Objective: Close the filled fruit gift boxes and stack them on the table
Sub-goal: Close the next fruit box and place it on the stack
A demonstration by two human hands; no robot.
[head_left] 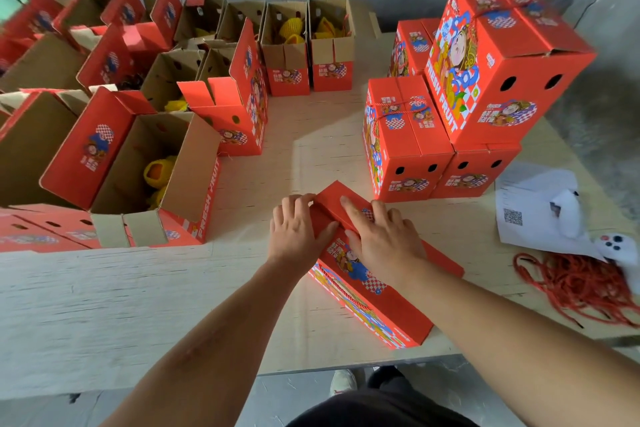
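A red fruit gift box [388, 302] stands near the table's front edge, its top flaps folded down. My left hand [294, 229] lies on the left flap, fingers bent over the far end of the box and thumb against the seam. Flat on the right flap presses my right hand [377, 236], fingers straight and pointing away from me. Closed boxes tied with red cord form a stack [485, 97] at the right rear, one box sitting on top of the others. Several open boxes [149, 166] holding fruit in yellow foam nets fill the left and back.
A pale wooden table [138, 305] carries everything. A bundle of red cord [575, 284] lies at the right edge beside a white paper sheet [533, 204] with a QR code and a white glove [620, 250]. A grey concrete wall runs behind.
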